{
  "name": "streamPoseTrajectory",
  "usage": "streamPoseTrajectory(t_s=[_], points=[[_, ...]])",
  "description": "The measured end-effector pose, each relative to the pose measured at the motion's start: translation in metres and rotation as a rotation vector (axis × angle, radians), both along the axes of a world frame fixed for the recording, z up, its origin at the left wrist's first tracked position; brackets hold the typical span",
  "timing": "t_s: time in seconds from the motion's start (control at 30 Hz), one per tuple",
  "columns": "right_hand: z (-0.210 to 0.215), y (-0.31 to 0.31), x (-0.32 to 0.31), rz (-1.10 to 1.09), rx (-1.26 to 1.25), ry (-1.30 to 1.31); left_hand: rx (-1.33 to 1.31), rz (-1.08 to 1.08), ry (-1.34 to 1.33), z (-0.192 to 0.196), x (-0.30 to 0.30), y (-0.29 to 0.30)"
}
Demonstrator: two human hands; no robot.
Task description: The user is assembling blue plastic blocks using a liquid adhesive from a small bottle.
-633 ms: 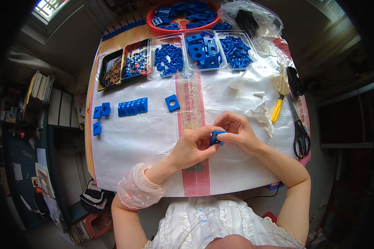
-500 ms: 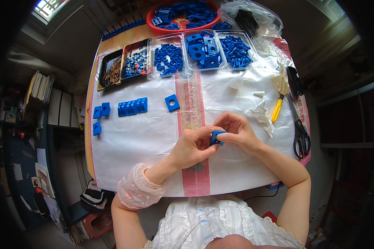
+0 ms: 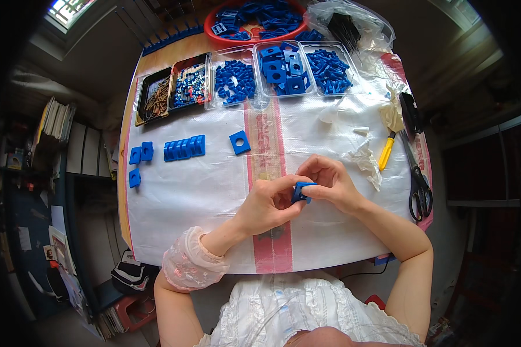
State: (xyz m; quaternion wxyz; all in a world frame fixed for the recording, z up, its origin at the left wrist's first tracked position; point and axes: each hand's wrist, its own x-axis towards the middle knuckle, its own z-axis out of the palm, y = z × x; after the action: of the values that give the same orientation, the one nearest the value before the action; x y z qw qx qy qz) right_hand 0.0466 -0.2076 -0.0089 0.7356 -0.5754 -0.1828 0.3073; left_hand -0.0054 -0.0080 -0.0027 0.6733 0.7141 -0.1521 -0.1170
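Note:
Over the middle of the table, both my hands are closed on one small blue plastic part [image 3: 300,191]. My left hand [image 3: 267,203] grips it from the left between thumb and fingers. From the right, my right hand [image 3: 331,186] pinches it, the thumb lying across its top. Fingers cover most of the part, so its full shape is hidden. Beyond my hands lies a single blue square plate with a round hole [image 3: 239,143]. Farther left stands a row of blue parts [image 3: 184,148], and several loose blue pieces [image 3: 147,151] lie near the left edge.
Across the back stand a black tray of screws [image 3: 156,99], a tray of small nuts [image 3: 190,81], and clear boxes of blue parts [image 3: 235,81]. Behind them is a red basin [image 3: 214,38]. At right lie a yellow-handled cutter [image 3: 386,151], black scissors [image 3: 420,196] and crumpled plastic [image 3: 366,162].

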Motion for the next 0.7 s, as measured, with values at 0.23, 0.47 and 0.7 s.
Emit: streamPoseTrajectory(t_s=[0.23,0.47,0.7], points=[[-0.0041,0.0044,-0.0044,0.025,0.036,-0.101,0.127,-0.017,-0.089,-0.0014,-0.0004,0.0008],[0.0005,0.0033,-0.0035,0.022,0.042,-0.053,0.093,-0.018,-0.049,-0.0019,-0.0004,0.0005],[0.0001,0.0030,-0.0034,0.022,0.052,-0.042,0.080,-0.030,-0.045,0.0007,-0.0003,0.0003]])
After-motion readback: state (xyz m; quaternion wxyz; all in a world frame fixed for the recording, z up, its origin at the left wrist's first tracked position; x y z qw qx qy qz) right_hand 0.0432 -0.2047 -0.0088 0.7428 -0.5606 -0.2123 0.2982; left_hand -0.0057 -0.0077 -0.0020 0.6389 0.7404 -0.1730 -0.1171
